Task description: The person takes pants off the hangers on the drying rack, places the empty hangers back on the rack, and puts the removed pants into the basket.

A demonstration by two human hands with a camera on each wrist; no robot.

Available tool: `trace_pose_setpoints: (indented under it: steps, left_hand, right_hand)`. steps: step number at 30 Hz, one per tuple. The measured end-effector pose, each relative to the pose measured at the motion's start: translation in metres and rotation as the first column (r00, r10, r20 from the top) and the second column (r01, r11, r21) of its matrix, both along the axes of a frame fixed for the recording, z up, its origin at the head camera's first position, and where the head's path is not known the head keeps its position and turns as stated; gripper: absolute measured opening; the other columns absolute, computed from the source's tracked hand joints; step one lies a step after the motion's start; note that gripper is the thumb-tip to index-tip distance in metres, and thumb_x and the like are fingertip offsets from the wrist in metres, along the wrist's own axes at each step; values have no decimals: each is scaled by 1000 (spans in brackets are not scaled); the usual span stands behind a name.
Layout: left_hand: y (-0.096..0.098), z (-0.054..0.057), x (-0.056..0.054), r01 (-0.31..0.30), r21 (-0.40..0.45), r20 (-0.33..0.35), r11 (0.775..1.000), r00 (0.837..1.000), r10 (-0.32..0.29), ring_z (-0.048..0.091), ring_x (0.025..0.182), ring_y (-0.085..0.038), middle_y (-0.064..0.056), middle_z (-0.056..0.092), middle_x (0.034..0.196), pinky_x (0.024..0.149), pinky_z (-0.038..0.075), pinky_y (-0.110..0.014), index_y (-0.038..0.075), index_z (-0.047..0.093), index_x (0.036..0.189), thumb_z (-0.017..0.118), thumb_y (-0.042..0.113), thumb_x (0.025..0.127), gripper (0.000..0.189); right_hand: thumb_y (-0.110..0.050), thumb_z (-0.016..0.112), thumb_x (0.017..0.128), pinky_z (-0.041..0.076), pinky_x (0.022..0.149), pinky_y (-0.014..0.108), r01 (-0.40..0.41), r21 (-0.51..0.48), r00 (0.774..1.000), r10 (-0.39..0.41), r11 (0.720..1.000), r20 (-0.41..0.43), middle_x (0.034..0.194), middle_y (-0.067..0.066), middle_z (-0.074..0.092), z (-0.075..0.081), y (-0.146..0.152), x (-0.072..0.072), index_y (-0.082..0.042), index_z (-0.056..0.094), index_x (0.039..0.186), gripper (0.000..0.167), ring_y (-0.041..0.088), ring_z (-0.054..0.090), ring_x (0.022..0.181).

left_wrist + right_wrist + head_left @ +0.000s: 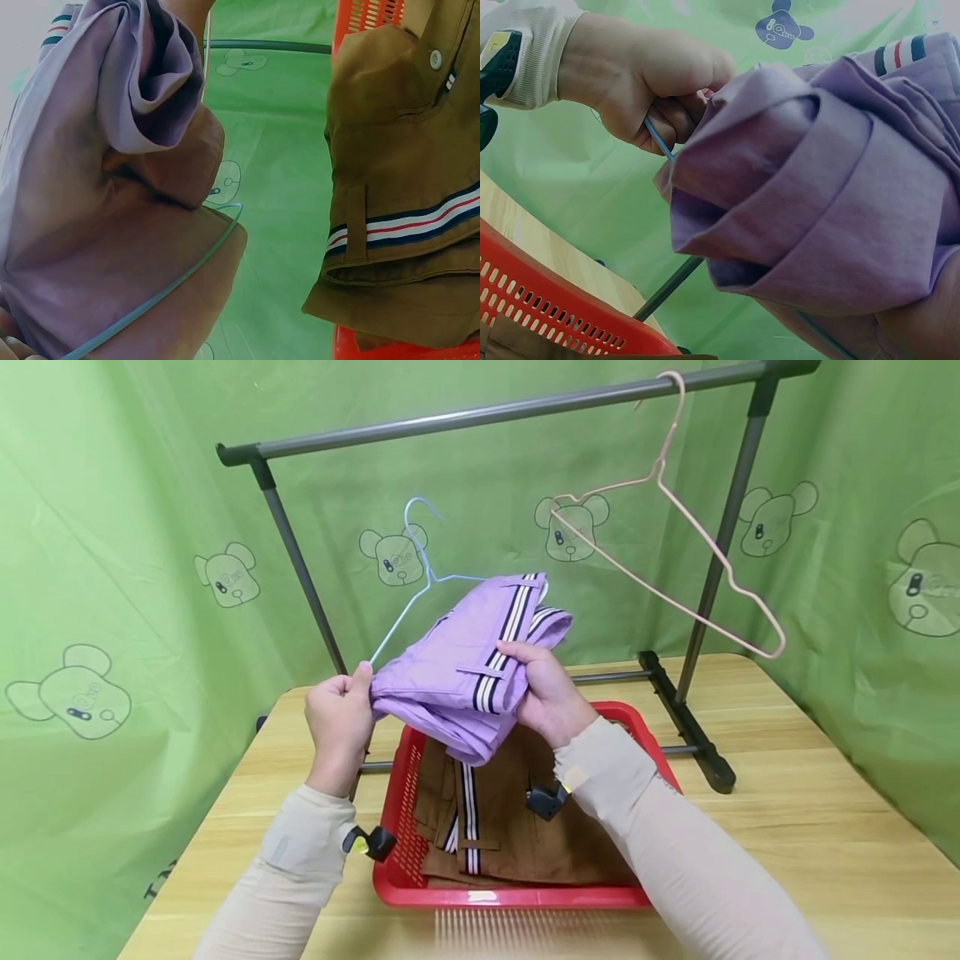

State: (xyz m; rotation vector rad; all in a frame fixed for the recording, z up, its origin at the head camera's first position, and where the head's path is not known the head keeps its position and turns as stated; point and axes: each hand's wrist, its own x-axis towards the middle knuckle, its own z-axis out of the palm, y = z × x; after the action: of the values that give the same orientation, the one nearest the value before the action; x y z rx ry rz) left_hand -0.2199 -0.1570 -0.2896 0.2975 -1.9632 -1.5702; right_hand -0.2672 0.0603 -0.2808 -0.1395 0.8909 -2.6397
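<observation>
A folded pair of purple pants [450, 647] with a striped waistband is held up over the red basket. A light blue clothes hanger [397, 628] runs behind the pants, its hook upright and free of the rail. My left hand [339, 718] pinches the pants' left edge together with the hanger's lower left corner; the right wrist view shows the blue wire [658, 137] passing into that fist. My right hand [551, 693] grips the waistband side, thumb on top and the other fingers hidden beneath. In the left wrist view, the hanger's bar [161, 292] crosses the purple cloth.
Brown pants [517, 818] with striped waistbands lie in the red basket [517, 897] on the wooden table [810, 827]. A grey metal rack [480, 417] stands behind, with a pink hanger [697, 527] hooked on its rail at the right. Green printed curtains surround the table.
</observation>
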Motion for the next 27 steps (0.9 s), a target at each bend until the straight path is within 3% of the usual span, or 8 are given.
trace_pose_setpoints:
  steps: [14,20,27]
  left_hand:
    - [-2,-3,-2,-28,-26,10,999,1000,28,51,61,-18,-3,55,58,54,42,-27,12,54,51,66,24,92,44]
    - [-2,-2,-3,-17,17,10,1000,1000,17,56,55,-13,-4,58,63,48,46,-22,10,58,56,66,23,92,40]
    - [-3,-2,-3,-34,-4,11,999,999,35,54,61,-15,-4,58,63,52,45,-22,8,59,58,66,24,93,39]
  right_hand:
    - [0,39,99,49,94,35,18,-10,1000,-18,1000,-8,121,10,55,3,4,2,-5,39,130,31,21,63,102]
    - [-1,39,99,51,90,33,8,-18,1000,-9,1000,-14,111,9,61,5,7,4,-5,41,126,27,20,64,98]
    - [-1,39,100,54,85,34,2,-47,1000,-2,999,-15,107,10,63,7,12,4,-4,41,125,25,22,65,96]
